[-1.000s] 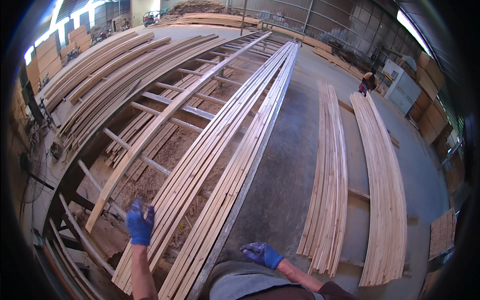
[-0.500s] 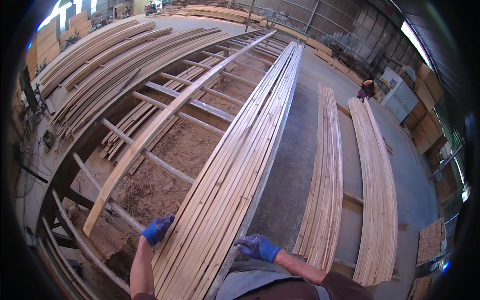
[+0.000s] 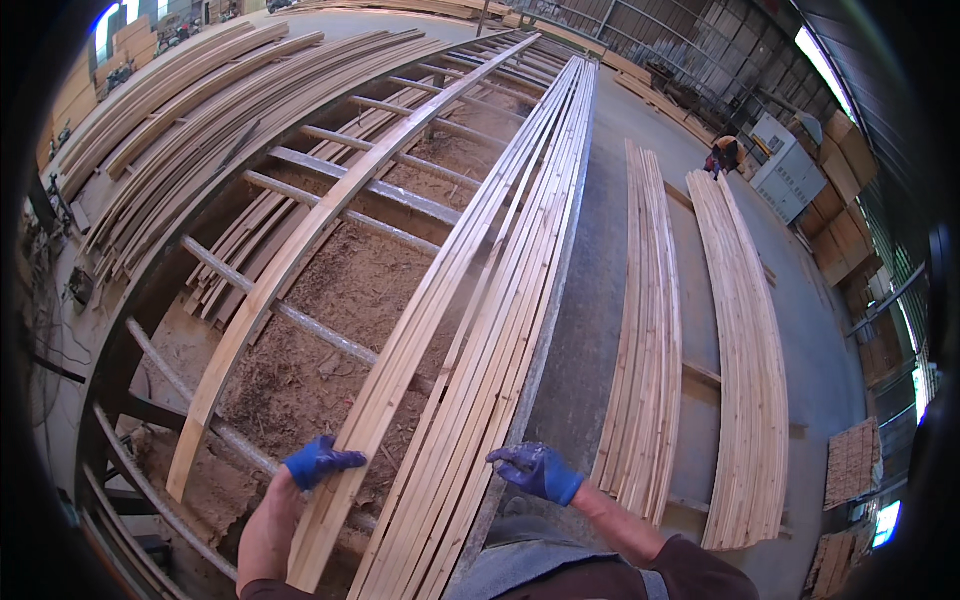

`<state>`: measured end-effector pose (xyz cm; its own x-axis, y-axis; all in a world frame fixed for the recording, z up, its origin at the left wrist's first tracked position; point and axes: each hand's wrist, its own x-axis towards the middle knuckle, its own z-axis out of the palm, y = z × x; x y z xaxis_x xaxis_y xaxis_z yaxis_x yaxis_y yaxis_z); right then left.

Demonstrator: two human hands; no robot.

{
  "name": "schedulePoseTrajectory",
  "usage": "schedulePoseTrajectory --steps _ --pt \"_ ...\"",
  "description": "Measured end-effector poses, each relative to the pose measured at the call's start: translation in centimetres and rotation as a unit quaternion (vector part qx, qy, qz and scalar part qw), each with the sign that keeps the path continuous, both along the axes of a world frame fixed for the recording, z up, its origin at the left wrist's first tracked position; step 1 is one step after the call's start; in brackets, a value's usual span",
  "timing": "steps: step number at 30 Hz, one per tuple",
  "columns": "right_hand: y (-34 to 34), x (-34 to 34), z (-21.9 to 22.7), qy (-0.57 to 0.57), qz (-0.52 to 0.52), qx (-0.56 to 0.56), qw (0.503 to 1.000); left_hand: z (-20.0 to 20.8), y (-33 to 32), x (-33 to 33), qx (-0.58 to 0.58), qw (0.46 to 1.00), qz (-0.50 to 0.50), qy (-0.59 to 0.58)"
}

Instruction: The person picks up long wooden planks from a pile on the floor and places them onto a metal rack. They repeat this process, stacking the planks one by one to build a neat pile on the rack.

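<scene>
My left hand (image 3: 323, 462), in a blue and purple work glove, grips the outer side of a few long wooden strips (image 3: 385, 395), its thumb lying over their top. Between these strips and the larger bundle of wooden strips (image 3: 465, 450) runs a gap, wide near me and narrowing toward the far end. My right hand (image 3: 537, 472), gloved alike, is just right of the bundle by the metal rail (image 3: 505, 455). Its fingers reach left, slightly bent, with nothing seen in them. All the strips lie lengthwise across the metal roller frame.
One long board (image 3: 330, 205) lies apart on the rollers (image 3: 325, 333). Right of the frame, two stacks of strips (image 3: 650, 330) (image 3: 740, 360) rest on crosspieces. A person (image 3: 725, 155) bends at the far stack, near a grey cabinet (image 3: 788, 180). More timber (image 3: 190, 140) lies at left.
My left hand has drawn a few strips leftward from the bundle, and a gap has opened between them. My right hand stays by the rail. The whole view has shifted slightly.
</scene>
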<state>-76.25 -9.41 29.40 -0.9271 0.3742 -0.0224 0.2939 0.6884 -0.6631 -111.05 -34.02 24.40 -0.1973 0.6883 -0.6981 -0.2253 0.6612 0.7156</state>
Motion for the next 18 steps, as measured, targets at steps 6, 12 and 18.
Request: schedulePoseTrajectory --steps 6,12,18 --pt "0.6 -6.3 3.4 0.101 0.086 0.055 0.990 0.4 -2.0 -5.4 -0.034 0.997 0.014 0.071" --pt "-3.1 -17.7 2.7 0.091 0.286 0.141 0.943 2.4 -1.2 -5.4 0.027 0.994 -0.017 0.106" --pt "-2.5 -21.3 -3.1 -0.265 0.420 0.134 0.857 6.5 -1.9 3.6 0.218 0.845 0.121 0.473"
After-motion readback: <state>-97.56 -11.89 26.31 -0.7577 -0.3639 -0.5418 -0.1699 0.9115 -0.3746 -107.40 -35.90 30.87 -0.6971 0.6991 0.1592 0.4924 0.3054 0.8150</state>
